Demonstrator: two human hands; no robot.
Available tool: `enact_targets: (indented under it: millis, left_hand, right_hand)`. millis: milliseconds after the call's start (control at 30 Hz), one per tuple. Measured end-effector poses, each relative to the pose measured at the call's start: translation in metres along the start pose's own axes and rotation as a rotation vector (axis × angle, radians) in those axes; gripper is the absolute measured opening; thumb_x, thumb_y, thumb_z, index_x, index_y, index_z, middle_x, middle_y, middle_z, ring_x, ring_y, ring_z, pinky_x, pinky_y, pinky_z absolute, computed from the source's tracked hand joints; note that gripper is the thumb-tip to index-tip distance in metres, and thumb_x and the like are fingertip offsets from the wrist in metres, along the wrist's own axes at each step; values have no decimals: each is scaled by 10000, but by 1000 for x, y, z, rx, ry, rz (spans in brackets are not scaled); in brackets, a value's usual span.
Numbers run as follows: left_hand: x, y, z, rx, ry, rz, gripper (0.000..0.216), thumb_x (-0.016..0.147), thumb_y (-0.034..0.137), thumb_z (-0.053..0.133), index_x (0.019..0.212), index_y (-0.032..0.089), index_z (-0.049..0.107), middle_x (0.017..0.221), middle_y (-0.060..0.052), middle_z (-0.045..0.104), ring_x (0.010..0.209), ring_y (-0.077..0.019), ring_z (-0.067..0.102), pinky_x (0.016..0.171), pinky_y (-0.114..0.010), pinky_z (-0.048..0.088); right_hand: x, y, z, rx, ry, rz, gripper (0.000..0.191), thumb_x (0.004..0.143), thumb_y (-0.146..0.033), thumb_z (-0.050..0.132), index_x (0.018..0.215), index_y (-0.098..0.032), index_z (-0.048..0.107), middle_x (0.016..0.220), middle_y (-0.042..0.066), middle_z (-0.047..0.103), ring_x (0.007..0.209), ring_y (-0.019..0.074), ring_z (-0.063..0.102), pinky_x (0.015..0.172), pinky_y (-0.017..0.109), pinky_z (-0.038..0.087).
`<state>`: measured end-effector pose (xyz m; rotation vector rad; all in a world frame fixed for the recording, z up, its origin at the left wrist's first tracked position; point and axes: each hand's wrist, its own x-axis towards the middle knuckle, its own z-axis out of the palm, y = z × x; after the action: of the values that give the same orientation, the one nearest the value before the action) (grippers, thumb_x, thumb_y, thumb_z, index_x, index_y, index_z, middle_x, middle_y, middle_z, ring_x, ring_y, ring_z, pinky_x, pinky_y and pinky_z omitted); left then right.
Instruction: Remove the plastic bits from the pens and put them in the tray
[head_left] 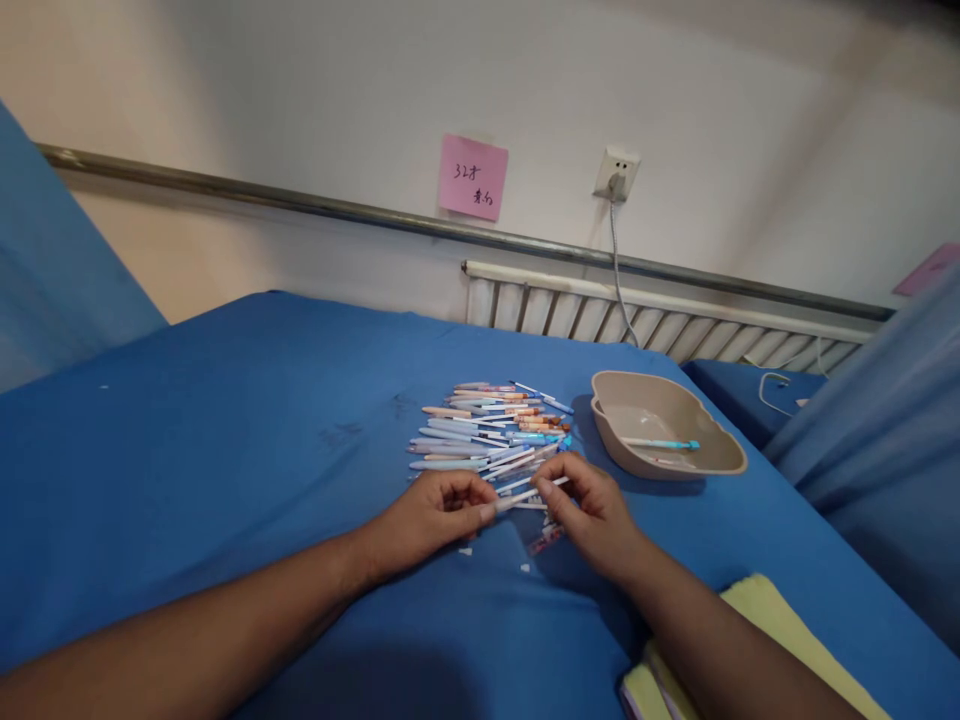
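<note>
Between my two hands is a slim white pen refill (519,499), partly inside what looks like a pale pen barrel. My left hand (441,508) is closed on its left end, thumb against fingers. My right hand (589,508) pinches the white refill farther right. Just beyond my fingers lie several pens (457,436) in a loose row, with pale blue, orange and brown parts. White refills lie among them. A clear piece with red marks (547,540) is beneath my right hand, partly hidden.
A beige basin (731,462) stands to the right with a turquoise-and-white pen (660,443) inside. Small white bits (525,568) lie on the blue sheet (225,430). A folded yellow cloth (765,610) is under my right forearm. Behind are a radiator (555,310) and a metal rail (337,208).
</note>
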<state>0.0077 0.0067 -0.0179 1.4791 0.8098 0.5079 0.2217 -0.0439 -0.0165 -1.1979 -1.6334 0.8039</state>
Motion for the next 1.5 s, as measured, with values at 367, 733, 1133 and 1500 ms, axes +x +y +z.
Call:
enact_targets:
  millis: [367, 733, 1133, 1500]
  left_hand:
    - [-7, 9, 6, -19, -161, -6, 252, 723, 376, 708, 881, 180, 701, 725, 11, 620, 642, -100, 520, 617, -209, 395]
    - [0, 4, -3, -155, -182, -72, 322, 805, 437, 620, 889, 129, 661, 713, -39, 686, 533, -90, 563, 528, -195, 436]
    - [-3, 5, -5, -387, -304, -200, 324, 829, 410, 581, 916, 108, 661, 705, -101, 724, 515, -141, 638, 464, -204, 455]
    - [-4, 11, -1, -434, -413, -225, 251, 848, 309, 545, 889, 104, 683, 647, -75, 697, 441, -108, 585, 409, -182, 431]
  right_hand:
    - [-7, -4, 12, 23, -253, 17, 163, 916, -328, 451, 1006, -231, 547, 710, -18, 583, 600, 123, 549, 566, 236, 416]
    - [2, -1, 11, 473, -139, 248, 317, 788, -488, 608, 899, -207, 512, 686, -16, 630, 508, 99, 537, 489, 217, 438]
    - [0, 5, 9, 562, -259, 280, 323, 819, -505, 579, 892, -193, 539, 707, 11, 666, 532, 108, 580, 530, 225, 430]
    - [-5, 1, 21, 455, -363, 258, 376, 878, -534, 474, 950, -175, 560, 691, 6, 626, 525, 105, 555, 512, 231, 407]
